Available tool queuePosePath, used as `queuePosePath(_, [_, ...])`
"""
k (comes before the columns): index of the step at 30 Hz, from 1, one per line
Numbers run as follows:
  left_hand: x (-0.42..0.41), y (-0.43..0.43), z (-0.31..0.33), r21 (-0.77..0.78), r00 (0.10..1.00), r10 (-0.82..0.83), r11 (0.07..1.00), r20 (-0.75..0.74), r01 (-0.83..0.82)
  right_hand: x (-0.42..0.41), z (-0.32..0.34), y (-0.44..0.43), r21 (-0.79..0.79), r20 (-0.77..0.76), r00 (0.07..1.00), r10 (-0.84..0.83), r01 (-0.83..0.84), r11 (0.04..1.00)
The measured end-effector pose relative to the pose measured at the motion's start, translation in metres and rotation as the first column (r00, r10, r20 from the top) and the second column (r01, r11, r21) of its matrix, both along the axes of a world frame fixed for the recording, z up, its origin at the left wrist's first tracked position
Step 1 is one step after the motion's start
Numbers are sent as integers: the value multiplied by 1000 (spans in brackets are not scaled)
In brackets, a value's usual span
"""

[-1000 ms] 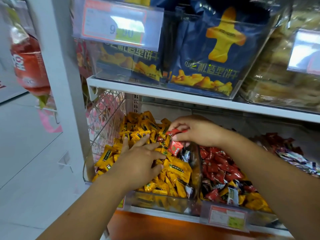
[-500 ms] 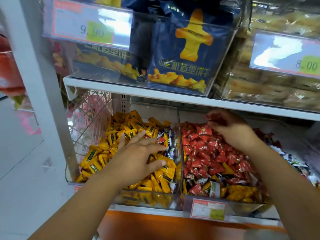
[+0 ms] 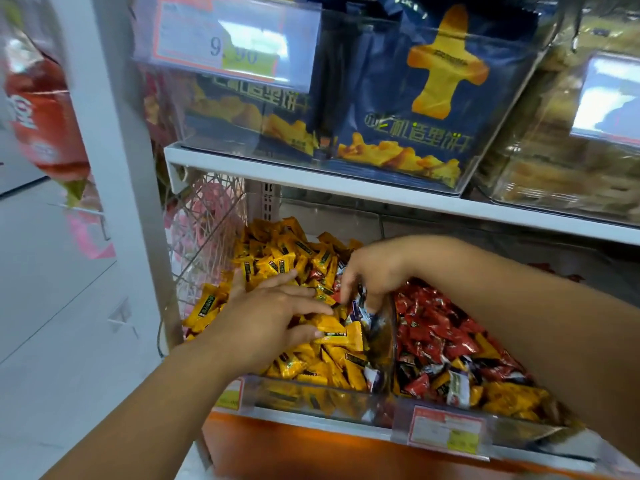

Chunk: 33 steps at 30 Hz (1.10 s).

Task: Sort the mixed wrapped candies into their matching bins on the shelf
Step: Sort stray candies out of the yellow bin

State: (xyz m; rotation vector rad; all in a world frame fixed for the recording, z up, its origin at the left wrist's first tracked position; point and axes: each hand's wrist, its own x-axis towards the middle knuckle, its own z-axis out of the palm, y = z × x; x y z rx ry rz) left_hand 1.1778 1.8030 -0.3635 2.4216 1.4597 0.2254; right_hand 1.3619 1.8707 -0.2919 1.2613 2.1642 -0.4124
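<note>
Shelf (image 3: pixel 346 187) holds biscuit bags (image 3: pixel 433 98); divider (image 3: pixel 388 341) (clear) parts yellow candies (image 3: pixel 277 252), red candies (image 3: pixel 436 327).

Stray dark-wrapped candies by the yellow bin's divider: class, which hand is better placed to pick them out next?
Probably right. The right hand curls down at the divider over those strays; the left hand lies flat on yellow candies.

- "9.90" is printed on the price tag (image 3: pixel 239 53) clipped to the upper left clear bin; its smaller print is blurred.
- "机造型饼干" is read in pale characters on the blue snack bag (image 3: pixel 433 133).
- Part of the same line, "造型饼", is seen on the neighbouring blue bag (image 3: pixel 263 105).
- White lettering on the red packet (image 3: pixel 38 112) is too blurred to be read.
- Print on the lower price label (image 3: pixel 446 431) and the yellow candies (image 3: pixel 277 261) cannot be made out.
</note>
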Motion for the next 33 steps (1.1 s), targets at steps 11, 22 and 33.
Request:
queuePosePath(11, [-5, 0, 0, 53, 1000, -6, 999, -12, 7, -12, -25, 11, 4, 199, 973, 118, -121, 993])
queuePosePath(22, [-9, -3, 0, 28, 1000, -7, 1000, 9, 7, -6, -23, 6, -40, 71, 996, 59, -56, 998])
queuePosePath(33, [19, -17, -2, 92, 999, 26, 995, -35, -23, -3, -12, 4, -32, -75, 996, 37, -40, 999])
